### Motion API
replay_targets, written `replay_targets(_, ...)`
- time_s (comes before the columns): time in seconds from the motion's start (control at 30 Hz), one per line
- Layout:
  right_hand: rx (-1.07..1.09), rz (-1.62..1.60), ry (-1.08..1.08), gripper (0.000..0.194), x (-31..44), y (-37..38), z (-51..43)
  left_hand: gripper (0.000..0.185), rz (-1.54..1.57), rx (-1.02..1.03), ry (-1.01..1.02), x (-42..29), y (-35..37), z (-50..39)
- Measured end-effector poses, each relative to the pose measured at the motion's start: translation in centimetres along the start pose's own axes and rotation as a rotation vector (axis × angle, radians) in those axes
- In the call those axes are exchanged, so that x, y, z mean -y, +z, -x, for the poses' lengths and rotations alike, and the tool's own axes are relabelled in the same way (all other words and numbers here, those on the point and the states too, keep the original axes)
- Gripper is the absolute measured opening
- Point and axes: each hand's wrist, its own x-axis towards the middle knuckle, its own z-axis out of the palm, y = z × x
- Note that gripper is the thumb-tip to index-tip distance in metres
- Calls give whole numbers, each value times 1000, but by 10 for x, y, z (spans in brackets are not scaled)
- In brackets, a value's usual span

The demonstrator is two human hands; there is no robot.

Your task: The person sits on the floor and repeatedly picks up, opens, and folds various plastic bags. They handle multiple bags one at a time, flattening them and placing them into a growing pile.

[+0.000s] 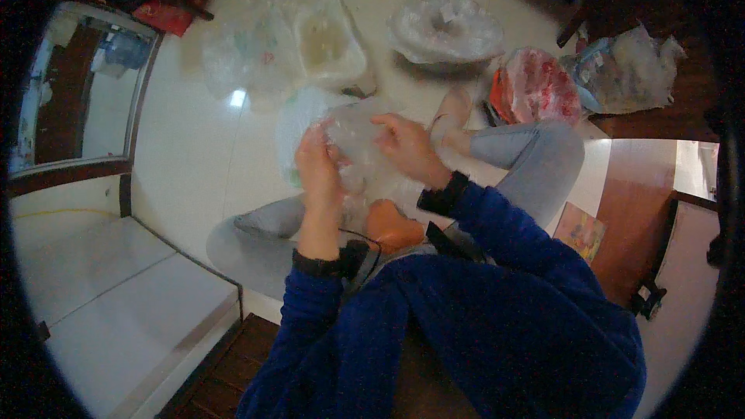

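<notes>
My left hand point(320, 166) grips a crumpled clear plastic bag point(355, 122) above my crossed legs. My right hand point(410, 148) is at the bag's right side with fingers bent. Blur hides whether its fingertips pinch the film. More clear plastic hangs below, between both hands. Just behind my left hand, a whitish plastic bag point(291, 134) lies on the floor, partly covered by the hand and the clear bag.
Beyond my hands are a white plastic-lined container point(332, 46), spread clear plastic point(244, 58) and a round plastic-covered basin point(445, 29). A red-and-white bag point(538, 84) and a bulky plastic bag point(631, 73) sit right. A glass-fronted cabinet point(87, 87) stands left.
</notes>
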Motion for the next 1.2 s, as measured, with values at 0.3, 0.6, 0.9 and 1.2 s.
replay_targets(0.3,-22,458,-27,14,-58,-122,27,41,-300,500,-345,57,-46,-71)
replay_targets(0.6,679,765,304,15,-115,-68,48,39,-1770,193,257,148,-86,-150)
replay_targets(0.9,1419,519,447,53,-147,-28,43,36,-1766,390,-262,141,-129,-183)
replay_targets(1.2,911,346,310,42,-106,-64,-9,27,-1562,887,362,64,-94,-166)
